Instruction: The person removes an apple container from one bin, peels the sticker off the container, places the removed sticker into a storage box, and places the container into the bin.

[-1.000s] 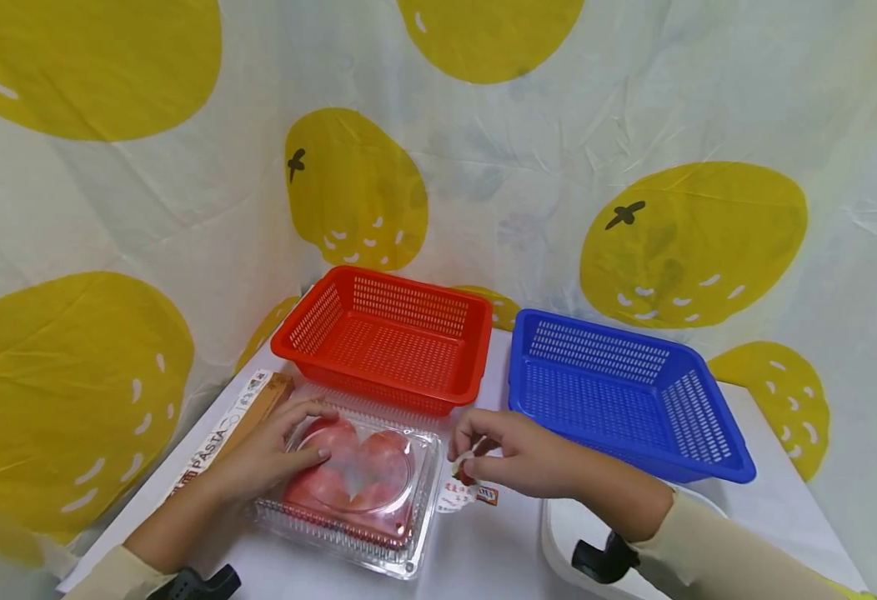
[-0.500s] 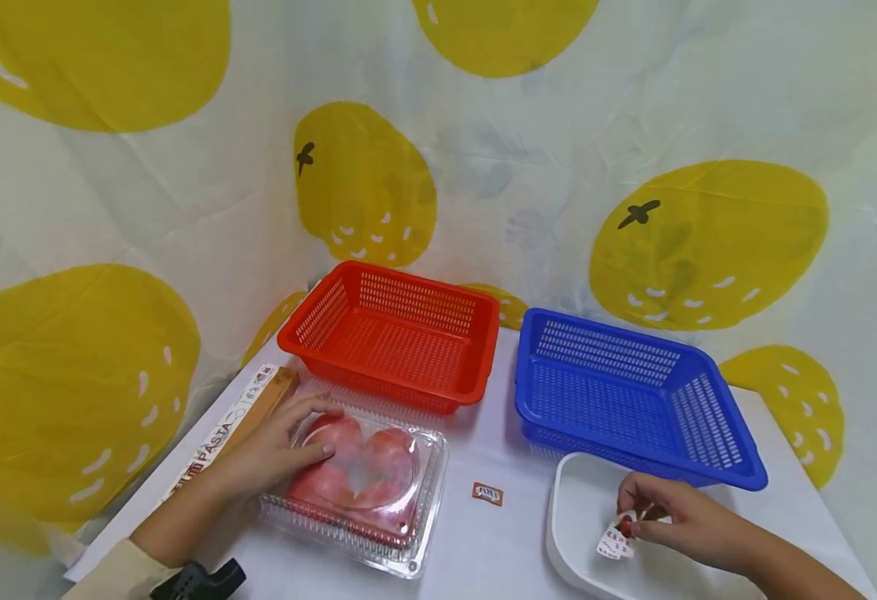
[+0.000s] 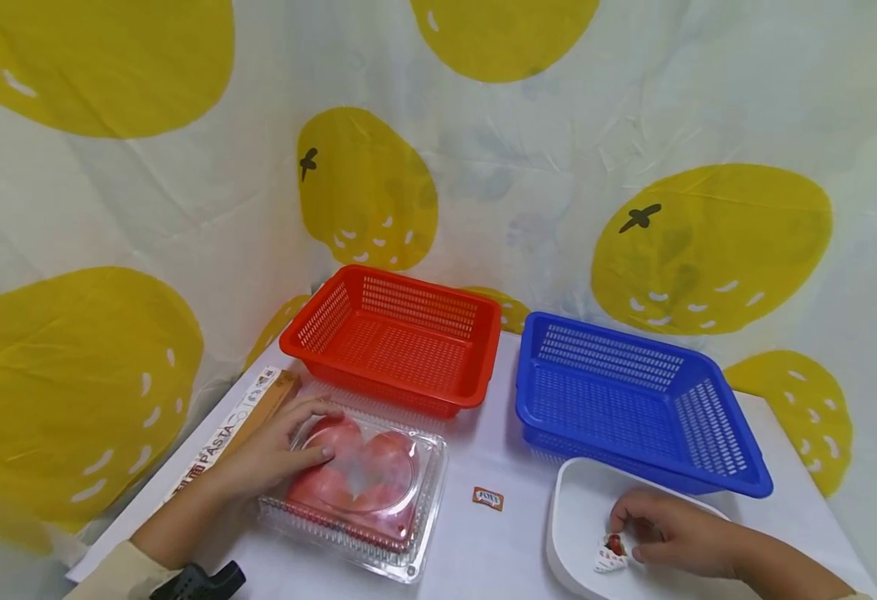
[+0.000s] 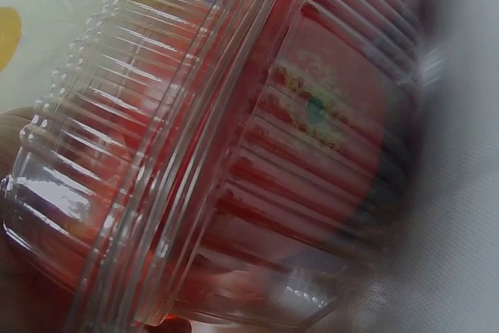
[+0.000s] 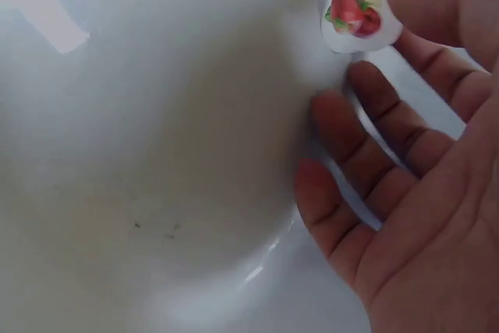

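My left hand rests on the left part of a clear plastic clamshell box, thumb lying across the lid. Several round red fruits sit inside; their kind is not certain through the plastic. In the left wrist view the box's ribbed side fills most of the picture. Over a white bowl is my right hand, fingers spread apart and loosely bent. A small white paper label with a red fruit picture lies in the bowl by the thumb; in the right wrist view the label is beside the thumb tip.
A red basket stands at the back left and a blue basket at the back right. An orange-brown wrapper-like piece lies on the white tabletop. Along the left edge is a long pasta box.
My right hand has carried the paper label from beside the clamshell box to the white bowl and let go of it there. The left hand stays on the lid.
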A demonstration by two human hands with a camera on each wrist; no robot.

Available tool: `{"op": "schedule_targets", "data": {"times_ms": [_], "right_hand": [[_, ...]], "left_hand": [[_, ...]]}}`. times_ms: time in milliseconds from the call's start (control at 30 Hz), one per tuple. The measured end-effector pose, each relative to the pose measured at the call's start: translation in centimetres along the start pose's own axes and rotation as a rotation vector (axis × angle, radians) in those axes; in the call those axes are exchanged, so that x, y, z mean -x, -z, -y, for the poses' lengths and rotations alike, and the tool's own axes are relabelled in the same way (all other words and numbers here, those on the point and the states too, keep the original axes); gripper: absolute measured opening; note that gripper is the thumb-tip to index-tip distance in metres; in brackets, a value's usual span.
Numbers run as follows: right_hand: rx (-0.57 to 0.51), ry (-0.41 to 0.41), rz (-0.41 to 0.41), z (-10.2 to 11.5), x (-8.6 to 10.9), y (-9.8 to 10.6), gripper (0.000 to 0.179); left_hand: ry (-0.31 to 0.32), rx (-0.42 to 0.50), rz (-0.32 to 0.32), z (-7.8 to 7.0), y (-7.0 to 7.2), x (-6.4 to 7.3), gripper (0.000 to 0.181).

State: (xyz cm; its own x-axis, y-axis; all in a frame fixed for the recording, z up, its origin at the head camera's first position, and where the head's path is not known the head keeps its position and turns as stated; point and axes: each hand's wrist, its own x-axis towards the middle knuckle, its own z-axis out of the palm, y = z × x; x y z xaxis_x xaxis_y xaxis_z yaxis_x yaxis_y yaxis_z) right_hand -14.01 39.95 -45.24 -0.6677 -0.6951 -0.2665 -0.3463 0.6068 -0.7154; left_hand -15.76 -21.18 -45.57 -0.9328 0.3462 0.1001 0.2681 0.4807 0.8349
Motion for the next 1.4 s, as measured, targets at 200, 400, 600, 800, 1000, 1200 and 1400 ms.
{"op": "schedule_targets", "data": {"times_ms": [200,400,600,800,1000,1200,1400], "right_hand": [[0.155,-0.095,-0.003,0.0,0.2,0.0,0.034],[0.056,-0.102,-0.009,1.1,0.3,0.6,0.038],[-0.002,0.036,-0.131,5.0,-0.9,0.4,0.032],[-0.232,-0.05,-0.268,10.7,-3.6,-3.0,0.039],[-0.571,-0.062,-0.338,14.7,-7.2,-8.1,0.054],[-0.882,-0.144,-0.439,16.3,-12.8,-13.3,0.078],[-0.902,-0.069,-0.554,16.6,-16.9,-15.2,0.084]], "left_hand": [[0.065,-0.002,0.02,0.0,0.0,0.2,0.052],[0.042,-0.001,0.061,-0.4,0.4,-0.1,0.051],[-0.022,-0.032,0.098,-1.2,2.1,-0.9,0.052],[-0.086,-0.008,-0.082,-2.5,4.8,-1.6,0.045],[-0.032,0.039,-0.27,-3.0,7.4,-3.9,0.049],[0.152,0.158,-0.316,-0.5,8.2,-6.5,0.066],[0.199,0.197,-0.267,2.7,7.9,-8.0,0.073]]}}
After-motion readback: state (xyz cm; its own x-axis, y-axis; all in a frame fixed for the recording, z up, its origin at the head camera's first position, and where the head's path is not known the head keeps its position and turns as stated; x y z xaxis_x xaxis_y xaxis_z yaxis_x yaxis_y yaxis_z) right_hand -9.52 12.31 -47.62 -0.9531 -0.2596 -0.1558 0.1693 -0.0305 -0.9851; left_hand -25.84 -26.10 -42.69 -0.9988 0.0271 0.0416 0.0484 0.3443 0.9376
